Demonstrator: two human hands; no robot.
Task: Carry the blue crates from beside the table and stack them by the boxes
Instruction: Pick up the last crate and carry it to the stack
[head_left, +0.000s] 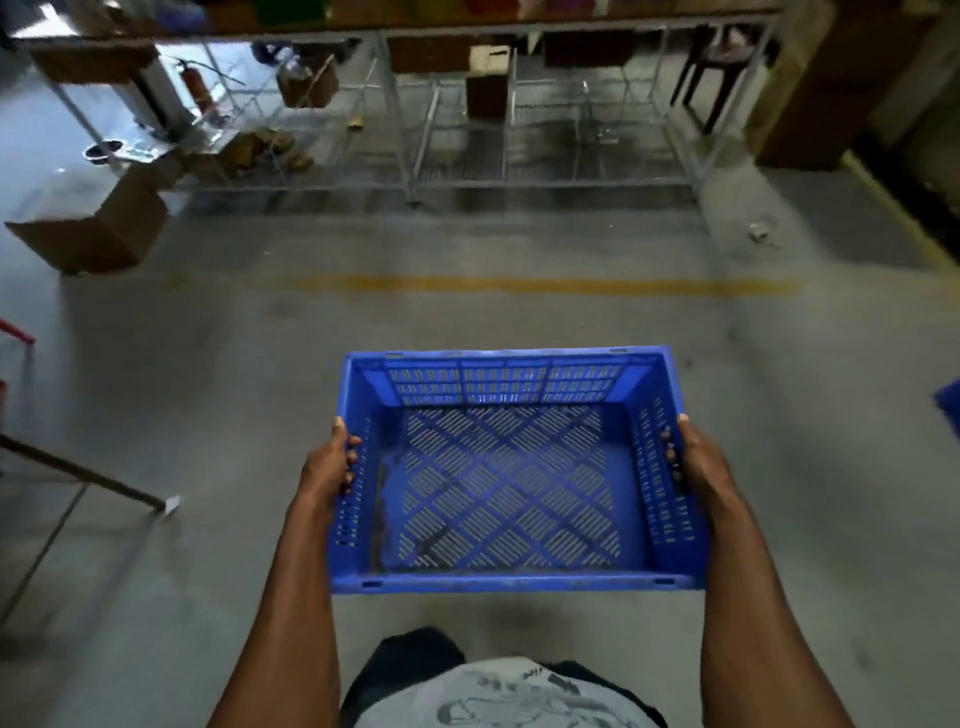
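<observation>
- Blue plastic crate (511, 467), perforated on its floor and walls, was held level in front of the person's body, above the concrete floor (467, 322), with nothing inside it.
- Left hand (327, 467) gripped the crate's left short wall: the thumb lay along the outside near the rim, and the fingers (352, 460) curled through the handle slot so that their tips showed inside.
- Right hand (698, 462) gripped the opposite short wall in the same manner, with fingertips visible through the slot on the inner face.
- Both forearms reached forward from the lower edge of the view, on either side of a grey printed shirt (509, 696).
- Yellow floor line (519, 284) ran across the concrete beyond the crate, well apart from it.
- Metal wire racking (519, 130) stood along the far side of the room, with cardboard boxes on its upper levels.
- Open cardboard box (98, 228) lay tilted on the floor at the far left, near the racking's end.
- Red fire extinguisher (195, 85) stood behind the racking at the left.
- Second blue object (948, 405) was cut off by the right edge; whether it was another crate could not be told.
</observation>
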